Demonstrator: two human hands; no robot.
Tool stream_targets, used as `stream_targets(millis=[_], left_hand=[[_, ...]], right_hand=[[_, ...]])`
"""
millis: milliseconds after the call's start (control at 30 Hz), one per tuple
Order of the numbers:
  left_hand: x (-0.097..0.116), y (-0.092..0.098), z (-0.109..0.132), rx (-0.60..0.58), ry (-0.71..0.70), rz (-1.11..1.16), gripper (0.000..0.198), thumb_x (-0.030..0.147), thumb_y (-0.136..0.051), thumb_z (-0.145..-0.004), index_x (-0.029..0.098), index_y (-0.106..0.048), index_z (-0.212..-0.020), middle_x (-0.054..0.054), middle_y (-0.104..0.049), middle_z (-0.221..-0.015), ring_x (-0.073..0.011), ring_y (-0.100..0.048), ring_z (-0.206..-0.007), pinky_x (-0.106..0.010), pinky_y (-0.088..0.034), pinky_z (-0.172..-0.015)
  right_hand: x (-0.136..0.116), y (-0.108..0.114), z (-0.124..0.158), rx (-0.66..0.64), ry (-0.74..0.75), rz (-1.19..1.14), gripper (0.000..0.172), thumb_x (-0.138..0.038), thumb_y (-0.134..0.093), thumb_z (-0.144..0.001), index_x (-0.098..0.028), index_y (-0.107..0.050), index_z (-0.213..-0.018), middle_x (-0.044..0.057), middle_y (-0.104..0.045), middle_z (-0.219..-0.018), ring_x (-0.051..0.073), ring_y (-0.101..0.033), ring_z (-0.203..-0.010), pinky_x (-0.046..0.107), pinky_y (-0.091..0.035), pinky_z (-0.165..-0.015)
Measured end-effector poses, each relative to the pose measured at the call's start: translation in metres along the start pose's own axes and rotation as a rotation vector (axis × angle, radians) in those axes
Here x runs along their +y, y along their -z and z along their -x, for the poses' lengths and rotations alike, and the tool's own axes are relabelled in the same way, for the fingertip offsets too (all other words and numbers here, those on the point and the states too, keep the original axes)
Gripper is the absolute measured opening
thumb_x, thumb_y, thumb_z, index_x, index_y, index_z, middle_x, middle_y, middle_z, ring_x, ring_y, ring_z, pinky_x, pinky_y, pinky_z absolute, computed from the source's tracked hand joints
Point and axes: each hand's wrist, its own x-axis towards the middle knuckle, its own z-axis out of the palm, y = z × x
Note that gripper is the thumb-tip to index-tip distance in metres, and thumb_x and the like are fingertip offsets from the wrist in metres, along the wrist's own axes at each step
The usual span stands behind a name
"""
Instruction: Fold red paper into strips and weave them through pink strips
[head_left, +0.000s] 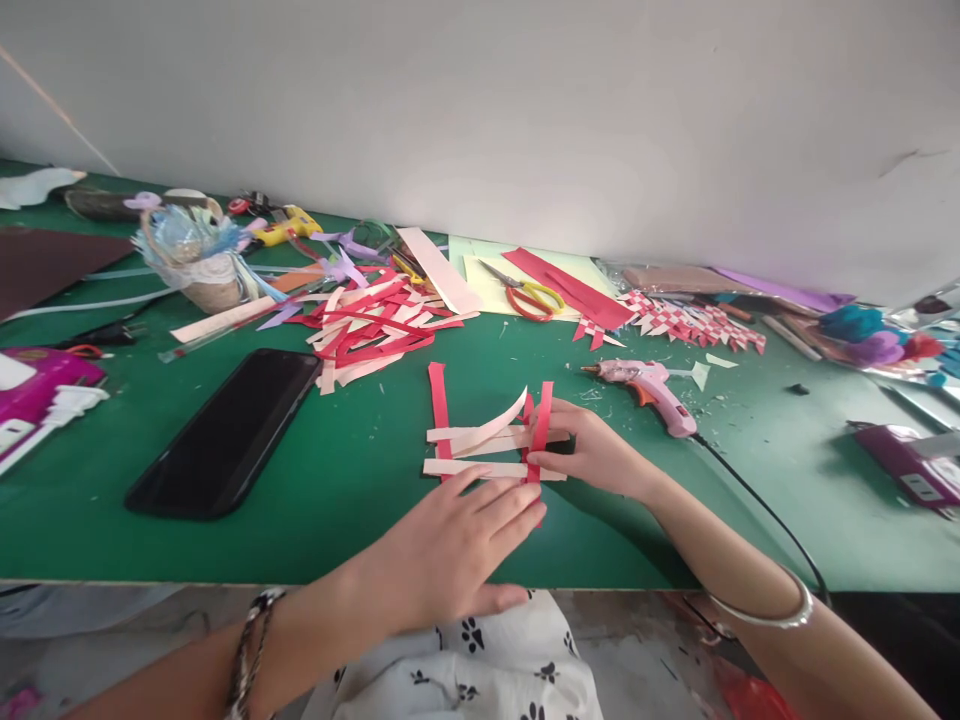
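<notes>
Red and pale pink paper strips lie crossed in a loose lattice near the table's front edge. My left hand (465, 535) rests palm down with its fingers stretched over the lower end of the lattice, pressing near the lowest pale strip (480, 468). On the right side, my right hand (589, 450) pinches an upright red strip (543, 425) between thumb and fingers. One pale strip (495, 425) curls up off the others. A second red strip (439, 400) stands at the lattice's left side, crossed by the pale strips.
Behind the lattice lies a heap of cut strips (375, 325). Scissors (529, 298) rest on pale yellow paper. A pink glue gun (652, 385) with a black cord lies to the right, a black phone (229, 430) to the left. Red-and-pink woven pieces (690, 322) sit farther back.
</notes>
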Motion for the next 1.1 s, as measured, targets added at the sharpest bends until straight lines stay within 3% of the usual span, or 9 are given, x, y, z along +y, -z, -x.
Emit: stream_targets(millis=[100,200,333,567,667,800,1000,1100], left_hand=[[0.004,-0.007,0.01,-0.069,0.024,-0.029,0.059,0.054,-0.024,-0.091,0.016,-0.036,-0.134,-0.006,-0.038,-0.141,-0.0226,-0.033,-0.127,-0.04,-0.016,-0.105],[0.004,-0.009,0.015,-0.103,0.037,-0.047,0.059,0.055,-0.024,-0.09,0.02,-0.031,-0.137,-0.004,-0.034,-0.143,-0.0217,-0.031,-0.129,-0.04,-0.011,-0.107],[0.006,-0.011,0.016,-0.102,0.048,-0.065,0.062,0.058,-0.026,-0.089,0.024,-0.025,-0.14,-0.002,-0.029,-0.145,-0.0216,-0.027,-0.131,-0.04,-0.011,-0.107],[0.008,-0.012,0.014,-0.126,0.083,-0.048,0.064,0.061,-0.029,-0.086,0.027,-0.023,-0.14,-0.001,-0.028,-0.146,-0.0254,-0.022,-0.133,-0.046,-0.017,-0.106],[0.007,-0.011,0.013,-0.137,0.098,-0.037,0.064,0.062,-0.025,-0.086,0.028,-0.022,-0.141,-0.002,-0.026,-0.146,-0.0272,-0.02,-0.134,-0.048,-0.017,-0.105],[0.006,-0.012,0.014,-0.161,0.105,-0.018,0.065,0.063,-0.022,-0.086,0.029,-0.021,-0.141,-0.002,-0.024,-0.147,-0.0288,-0.02,-0.134,-0.048,-0.015,-0.104],[0.007,-0.01,0.014,-0.153,0.106,-0.027,0.066,0.064,-0.024,-0.085,0.028,-0.022,-0.141,-0.002,-0.026,-0.146,-0.0292,-0.021,-0.133,-0.048,-0.016,-0.104],[0.007,-0.009,0.013,-0.164,0.103,-0.036,0.066,0.064,-0.025,-0.085,0.028,-0.024,-0.14,-0.003,-0.028,-0.146,-0.03,-0.023,-0.132,-0.049,-0.017,-0.103]], right_hand=[[0.0,-0.001,0.0,0.011,-0.047,-0.114,0.016,-0.024,-0.06,-0.076,-0.023,-0.065,-0.091,0.004,-0.057,-0.099,0.018,-0.058,-0.088,0.033,-0.052,-0.075],[0.001,-0.001,0.0,0.028,-0.089,-0.14,0.01,-0.023,-0.059,-0.076,-0.02,-0.063,-0.085,0.004,-0.054,-0.095,0.015,-0.058,-0.079,0.03,-0.052,-0.07],[0.003,0.0,-0.001,0.062,-0.079,0.021,0.005,-0.021,-0.058,-0.077,-0.019,-0.06,-0.074,0.003,-0.051,-0.085,0.014,-0.054,-0.074,0.028,-0.048,-0.067],[0.005,-0.002,-0.005,0.145,-0.091,0.166,0.016,-0.023,-0.057,-0.077,-0.018,-0.048,-0.065,-0.001,-0.045,-0.072,0.011,-0.046,-0.061,0.025,-0.043,-0.058],[0.01,-0.003,-0.006,0.187,-0.113,0.152,0.007,-0.022,-0.058,-0.076,-0.018,-0.052,-0.077,0.0,-0.049,-0.074,0.012,-0.048,-0.062,0.026,-0.043,-0.058],[0.015,-0.003,-0.006,0.208,-0.129,0.079,0.031,-0.02,-0.056,-0.076,-0.019,-0.049,-0.106,0.002,-0.052,-0.082,0.013,-0.052,-0.067,0.028,-0.047,-0.063],[0.016,-0.001,-0.005,0.211,-0.097,0.194,0.029,-0.017,-0.052,-0.077,-0.02,-0.049,-0.106,0.003,-0.05,-0.085,0.014,-0.051,-0.067,0.029,-0.048,-0.063],[0.013,0.0,-0.006,0.249,-0.039,0.286,0.029,-0.016,-0.046,-0.082,-0.02,-0.049,-0.11,0.007,-0.051,-0.098,0.017,-0.054,-0.079,0.032,-0.049,-0.07]])
